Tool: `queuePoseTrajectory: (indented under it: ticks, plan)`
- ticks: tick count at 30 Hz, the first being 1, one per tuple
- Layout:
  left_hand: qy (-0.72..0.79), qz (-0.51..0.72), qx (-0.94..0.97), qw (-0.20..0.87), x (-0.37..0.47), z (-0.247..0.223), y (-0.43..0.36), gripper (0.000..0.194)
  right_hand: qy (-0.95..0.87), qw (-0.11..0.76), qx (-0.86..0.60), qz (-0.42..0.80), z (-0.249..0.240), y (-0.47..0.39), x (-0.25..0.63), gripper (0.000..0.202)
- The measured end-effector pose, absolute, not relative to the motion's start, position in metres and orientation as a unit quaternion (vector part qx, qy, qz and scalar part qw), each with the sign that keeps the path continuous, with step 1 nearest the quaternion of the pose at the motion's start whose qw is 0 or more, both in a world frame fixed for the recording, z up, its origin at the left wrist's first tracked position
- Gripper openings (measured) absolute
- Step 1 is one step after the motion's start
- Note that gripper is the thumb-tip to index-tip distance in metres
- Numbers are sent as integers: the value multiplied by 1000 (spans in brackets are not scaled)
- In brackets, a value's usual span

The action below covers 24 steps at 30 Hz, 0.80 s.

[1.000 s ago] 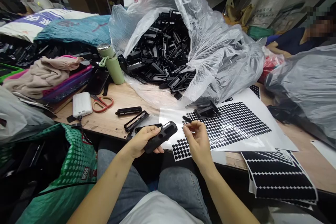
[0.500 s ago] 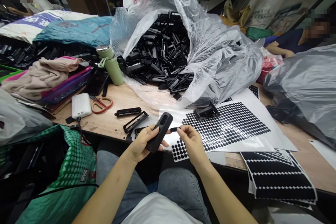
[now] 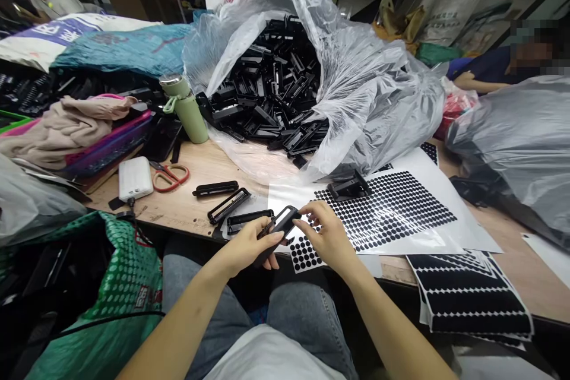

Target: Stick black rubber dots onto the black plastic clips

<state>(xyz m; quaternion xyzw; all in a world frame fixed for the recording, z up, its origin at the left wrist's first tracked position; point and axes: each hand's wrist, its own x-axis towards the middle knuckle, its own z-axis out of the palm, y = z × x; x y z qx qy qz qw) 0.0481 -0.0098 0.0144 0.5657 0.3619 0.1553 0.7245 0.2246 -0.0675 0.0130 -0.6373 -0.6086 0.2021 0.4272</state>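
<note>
My left hand [image 3: 244, 246] is wrapped round a long black plastic case [image 3: 284, 222] with rounded ends, held tilted above the table's front edge. A pale strip shows along the case's upturned side. At its far end, the thumb and forefinger of my right hand [image 3: 326, 236] grip the case. Whether a small black piece is also between these fingertips is hidden. Beside my left hand lie three similar black cases, the nearest case [image 3: 250, 219] just beyond my fingers. Under and right of my right hand spreads a white sheet of round black stickers [image 3: 392, 208].
A big clear plastic bag [image 3: 369, 107] spills black plastic parts [image 3: 271, 89] onto the table. A black part [image 3: 350, 187] rests on the sticker sheet. Scissors [image 3: 171, 177], a white power bank [image 3: 135, 178] and a green bottle [image 3: 190, 113] stand left. Co-workers sit at both sides.
My left hand has turned the case over, from its ribbed outside to the side with the pale strip. My right hand, which pinched a small black strip apart from it, now touches the case's end.
</note>
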Motion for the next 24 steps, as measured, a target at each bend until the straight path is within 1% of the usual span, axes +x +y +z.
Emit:
queuePoseTrajectory:
  ticks: [3, 6, 12, 15, 18, 21, 24]
  plan:
    - [377, 133, 586, 705, 48, 14, -10, 28, -622, 381, -637, 249, 17, -64, 227, 6]
    - [377, 115, 597, 699, 47, 12, -10, 29, -607, 355, -653, 281, 14, -65, 228, 7]
    - [367, 94, 594, 710, 45, 4, -11, 28, -595, 356, -653, 305, 7, -69, 227, 9]
    - [374, 96, 590, 709, 45, 5, -9, 27, -576, 381, -648, 323, 5, -69, 223, 12]
    - [375, 97, 582, 715, 45, 7, -7, 27, -519, 448, -642, 344, 1, -69, 219, 10]
    - [364, 100, 572, 728, 45, 8, -6, 26, -465, 506, -624, 372, -2, -69, 215, 15]
    - [370, 115, 557, 735, 47, 7, -8, 27, -441, 529, -615, 385, -2, -68, 211, 19]
